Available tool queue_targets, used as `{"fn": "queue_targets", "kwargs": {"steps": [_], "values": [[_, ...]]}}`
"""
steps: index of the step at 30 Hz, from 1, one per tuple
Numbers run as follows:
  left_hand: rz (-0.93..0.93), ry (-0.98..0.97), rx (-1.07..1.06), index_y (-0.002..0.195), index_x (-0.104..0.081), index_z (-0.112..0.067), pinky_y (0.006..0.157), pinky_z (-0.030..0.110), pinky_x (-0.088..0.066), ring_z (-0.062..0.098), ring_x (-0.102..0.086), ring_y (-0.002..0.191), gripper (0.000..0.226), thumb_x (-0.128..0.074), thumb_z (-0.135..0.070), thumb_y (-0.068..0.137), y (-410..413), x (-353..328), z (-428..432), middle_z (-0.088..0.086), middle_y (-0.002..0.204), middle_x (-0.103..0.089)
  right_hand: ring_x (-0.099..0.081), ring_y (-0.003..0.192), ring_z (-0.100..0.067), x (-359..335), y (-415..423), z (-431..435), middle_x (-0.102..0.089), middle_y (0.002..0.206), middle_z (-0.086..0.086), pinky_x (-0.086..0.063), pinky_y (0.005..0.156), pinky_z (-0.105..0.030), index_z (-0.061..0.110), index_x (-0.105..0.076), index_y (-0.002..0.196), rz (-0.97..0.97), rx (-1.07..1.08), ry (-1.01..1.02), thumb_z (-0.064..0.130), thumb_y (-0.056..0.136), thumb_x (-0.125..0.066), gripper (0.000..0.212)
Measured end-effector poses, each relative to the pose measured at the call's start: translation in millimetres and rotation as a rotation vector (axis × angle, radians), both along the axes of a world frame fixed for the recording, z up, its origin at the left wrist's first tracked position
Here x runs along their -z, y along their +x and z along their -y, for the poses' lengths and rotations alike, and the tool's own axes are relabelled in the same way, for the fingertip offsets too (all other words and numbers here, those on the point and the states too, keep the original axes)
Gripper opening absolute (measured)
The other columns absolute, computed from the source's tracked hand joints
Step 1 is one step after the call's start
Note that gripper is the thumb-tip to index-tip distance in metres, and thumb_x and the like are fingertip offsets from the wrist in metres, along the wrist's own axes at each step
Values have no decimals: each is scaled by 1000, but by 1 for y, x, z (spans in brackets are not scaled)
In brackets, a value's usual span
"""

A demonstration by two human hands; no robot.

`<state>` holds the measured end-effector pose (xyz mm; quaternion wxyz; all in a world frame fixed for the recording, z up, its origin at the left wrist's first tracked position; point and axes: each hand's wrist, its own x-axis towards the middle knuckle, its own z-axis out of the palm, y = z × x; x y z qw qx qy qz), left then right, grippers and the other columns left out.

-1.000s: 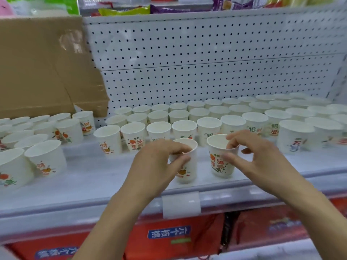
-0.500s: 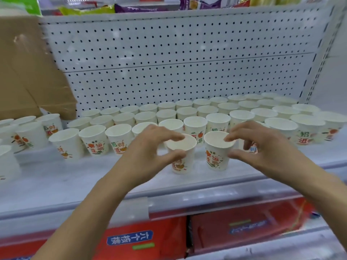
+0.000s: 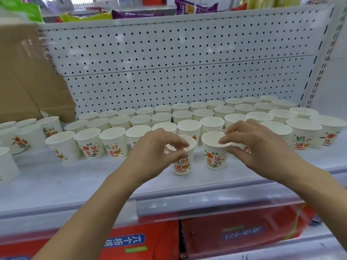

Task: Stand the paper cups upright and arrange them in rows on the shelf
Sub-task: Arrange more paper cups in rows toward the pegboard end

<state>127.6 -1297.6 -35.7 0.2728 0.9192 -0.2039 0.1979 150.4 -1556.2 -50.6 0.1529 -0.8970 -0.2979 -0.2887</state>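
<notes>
Two white paper cups with red and orange print stand upright near the front of the white shelf (image 3: 78, 181), ahead of the rows. My left hand (image 3: 154, 152) pinches the rim of the left cup (image 3: 182, 164) between thumb and fingers. My right hand (image 3: 257, 147) pinches the rim of the right cup (image 3: 214, 158), thumb at its side and a fingertip on the rim. Behind them, several upright cups (image 3: 187, 117) stand in three rows running to the right end of the shelf.
A looser group of cups (image 3: 22, 139) stands at the left of the shelf, below brown cardboard boxes (image 3: 28, 81). A white pegboard (image 3: 178, 62) backs the shelf. Red boxes (image 3: 140, 243) sit on the level below, snack bags (image 3: 131, 14) above.
The view has shifted, so the shelf's right end now shows. Both hands stay on the same two cups, which have edged slightly back toward the rows.
</notes>
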Motion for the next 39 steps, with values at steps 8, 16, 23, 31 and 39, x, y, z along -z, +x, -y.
{"fn": "queue_targets", "kwargs": {"steps": [8,16,23,31,39], "values": [[-41,21,-6,92,-76,-29,73,23,-45,-4,-52,77,12,-76,-30,80,1,-2,-6,-17,91,-66,-53,81,-20,5,9,-6,-63,84,8,-37,66,-31,28,-72,87,52,-47,-31,30,81,-73,6],[-35,3,6,94,-78,-24,77,31,-53,1,-58,76,12,-75,-25,83,7,-1,16,-11,86,-68,-52,77,-21,2,14,1,-63,81,7,-45,67,-40,27,-74,83,47,-7,-25,24,79,-75,5],[-46,32,-8,98,-77,-24,76,21,-48,-6,-53,74,14,-72,-26,85,12,-2,21,-12,89,-67,-54,77,-23,1,18,4,-64,82,6,-40,69,-35,26,-74,83,75,18,-51,24,79,-76,5],[-34,51,-5,104,-74,-27,80,28,-50,-3,-53,84,21,-71,-36,84,16,0,20,-14,97,-68,-56,85,-23,-4,9,1,-65,93,5,-32,72,-32,28,-73,96,28,102,-100,32,80,-73,17],[155,5,-88,134,-52,-32,105,22,-32,0,-39,126,56,-50,-60,86,-29,13,-16,-17,133,-53,-56,111,-27,-2,-21,-51,-57,127,0,-48,82,-43,23,-62,123,43,-10,106,40,87,-62,39]]}}
